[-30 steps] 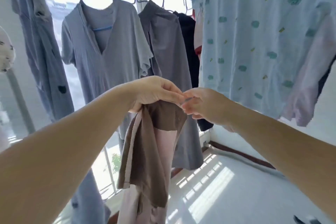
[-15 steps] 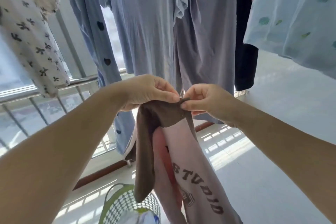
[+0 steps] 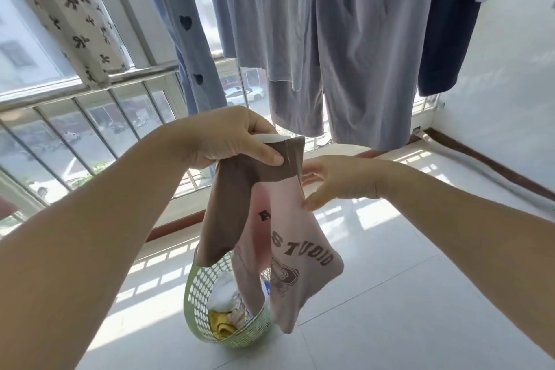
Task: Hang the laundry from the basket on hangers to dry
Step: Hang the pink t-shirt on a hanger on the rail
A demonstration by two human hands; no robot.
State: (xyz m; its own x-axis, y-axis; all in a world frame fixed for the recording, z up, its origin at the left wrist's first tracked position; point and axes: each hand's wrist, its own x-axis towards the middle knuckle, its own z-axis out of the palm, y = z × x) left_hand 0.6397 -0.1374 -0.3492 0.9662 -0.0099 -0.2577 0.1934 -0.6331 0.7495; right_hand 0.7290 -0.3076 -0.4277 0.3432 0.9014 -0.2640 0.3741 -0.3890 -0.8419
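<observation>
Shirt hanging above basket, collar clamped in my left hand, edge pinched by my right hand: I should spread the neck opening fully before feeding in any hanger.

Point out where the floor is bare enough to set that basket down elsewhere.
Bare tile lies right of the green basket, out to the white wall, and in front of it. Crowded: overhead, the hanging clothes; the pink shirt, gripped by the left hand, dangles over the basket.
</observation>
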